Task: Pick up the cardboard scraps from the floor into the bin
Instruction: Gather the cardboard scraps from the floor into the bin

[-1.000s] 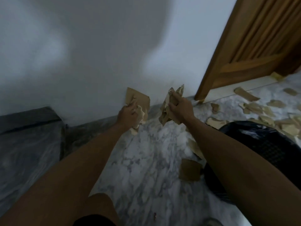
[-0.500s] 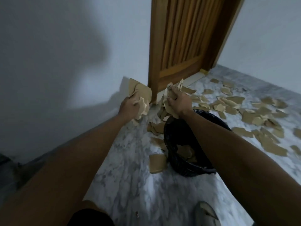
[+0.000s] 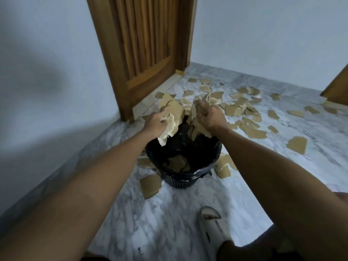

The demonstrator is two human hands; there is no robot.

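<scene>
A black bin (image 3: 177,182) with a black liner stands on the marble floor, a few brown scraps lying inside it. My left hand (image 3: 155,124) grips a bunch of cardboard scraps (image 3: 174,117) just above the bin's far left rim. Over the far right rim, my right hand (image 3: 211,117) holds a second bunch of scraps (image 3: 201,129). Many more loose scraps (image 3: 254,131) are strewn over the floor behind and to the right of the bin. One larger scrap (image 3: 150,185) lies at the bin's near left side.
A wooden door (image 3: 143,46) stands at the back, set in white walls. Another wooden edge (image 3: 337,87) shows at the far right. My sandalled foot (image 3: 212,227) is on the floor in front of the bin. A wall (image 3: 47,81) runs along the left.
Both hands have carried their bunches of scraps to the right, from beside the wall to above the bin. The view has swung right, bringing the bin to the middle.
</scene>
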